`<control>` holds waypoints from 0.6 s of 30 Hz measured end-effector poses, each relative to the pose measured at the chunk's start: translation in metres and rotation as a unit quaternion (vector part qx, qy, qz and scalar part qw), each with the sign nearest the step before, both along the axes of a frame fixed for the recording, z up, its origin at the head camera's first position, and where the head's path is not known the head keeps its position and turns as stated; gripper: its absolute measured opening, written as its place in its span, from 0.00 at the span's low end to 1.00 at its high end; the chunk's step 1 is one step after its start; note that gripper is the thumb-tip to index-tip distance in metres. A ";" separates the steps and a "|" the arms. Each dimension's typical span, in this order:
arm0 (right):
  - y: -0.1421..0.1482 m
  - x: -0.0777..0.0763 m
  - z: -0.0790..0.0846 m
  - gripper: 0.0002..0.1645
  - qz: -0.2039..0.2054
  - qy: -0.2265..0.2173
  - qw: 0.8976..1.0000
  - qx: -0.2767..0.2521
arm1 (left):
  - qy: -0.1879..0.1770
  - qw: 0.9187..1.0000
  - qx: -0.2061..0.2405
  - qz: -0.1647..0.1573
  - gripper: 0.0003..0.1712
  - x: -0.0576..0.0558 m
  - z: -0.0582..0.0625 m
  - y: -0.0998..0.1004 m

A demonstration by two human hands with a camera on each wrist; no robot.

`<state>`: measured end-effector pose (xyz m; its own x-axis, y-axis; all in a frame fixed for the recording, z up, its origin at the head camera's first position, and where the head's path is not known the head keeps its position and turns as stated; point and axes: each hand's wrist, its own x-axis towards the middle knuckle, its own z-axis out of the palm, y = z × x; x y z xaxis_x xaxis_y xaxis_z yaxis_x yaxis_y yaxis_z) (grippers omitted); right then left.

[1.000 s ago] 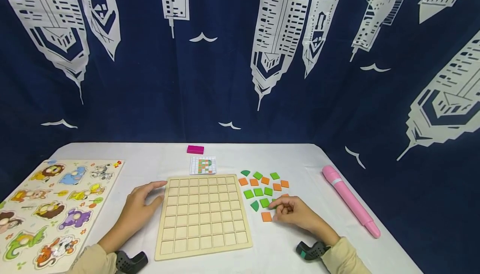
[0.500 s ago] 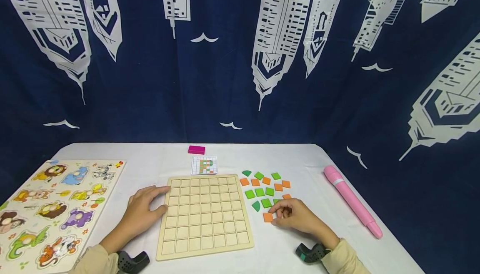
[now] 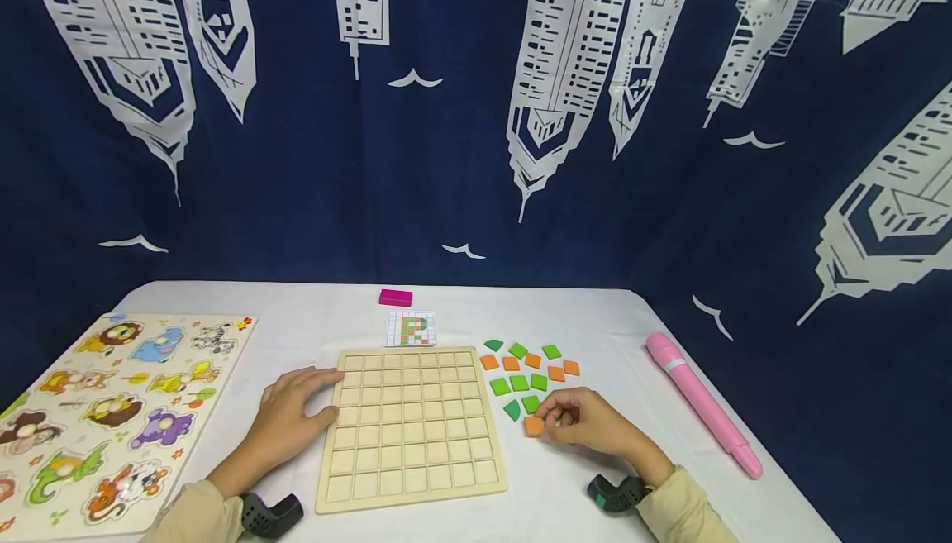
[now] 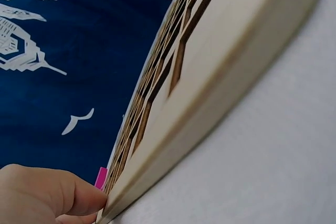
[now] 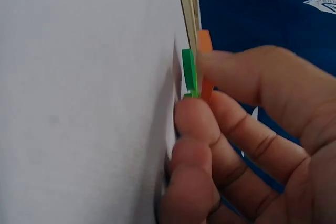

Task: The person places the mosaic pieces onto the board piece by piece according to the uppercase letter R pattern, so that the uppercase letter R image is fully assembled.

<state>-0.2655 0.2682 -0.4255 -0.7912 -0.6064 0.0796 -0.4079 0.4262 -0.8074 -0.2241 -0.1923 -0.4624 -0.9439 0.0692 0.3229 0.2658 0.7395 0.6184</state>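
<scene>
My right hand [image 3: 587, 423] pinches an orange square tile [image 3: 533, 426] between thumb and fingers, just right of the wooden grid board [image 3: 416, 423]. In the right wrist view the orange tile [image 5: 205, 40] stands past the thumb tip, with a dark green piece [image 5: 188, 69] behind it. My left hand [image 3: 293, 411] touches the board's left edge, its fingers fairly straight; the left wrist view has the thumb [image 4: 86, 195] against that edge. Green square tiles [image 3: 518, 383], orange ones [image 3: 510, 364] and dark green quarter-round pieces [image 3: 511, 410] lie scattered right of the board.
A card with a coloured letter pattern [image 3: 411, 329] lies behind the board, and a magenta block [image 3: 396, 298] sits behind the card. An animal puzzle board [image 3: 122, 411] covers the table's left side. On the right lies a thick pink pen-shaped stick [image 3: 702, 402].
My right hand's fingers have closed on the orange tile, which was lying on the table, and it has risen slightly. The left hand stays at the board's edge.
</scene>
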 end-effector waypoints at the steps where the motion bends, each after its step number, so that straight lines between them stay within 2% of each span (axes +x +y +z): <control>1: -0.001 -0.001 0.001 0.10 0.002 -0.008 1.000 -0.001 | 0.002 1.000 0.000 -0.001 0.27 0.000 0.000 0.000; 11: -0.020 -0.008 0.013 0.13 -0.010 -0.042 0.999 0.016 | 0.008 1.000 -0.002 0.000 0.27 0.001 0.000 0.000; 18: -0.045 -0.016 0.024 0.15 0.014 -0.055 0.998 0.014 | 0.012 1.000 -0.007 0.000 0.27 0.001 0.001 0.000</control>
<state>-0.2812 0.2236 -0.4011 -0.7763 -0.6299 -0.0229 -0.3306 0.4378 -0.8361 -0.2231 -0.1927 -0.4618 -0.9359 0.0736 0.3446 0.2802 0.7483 0.6012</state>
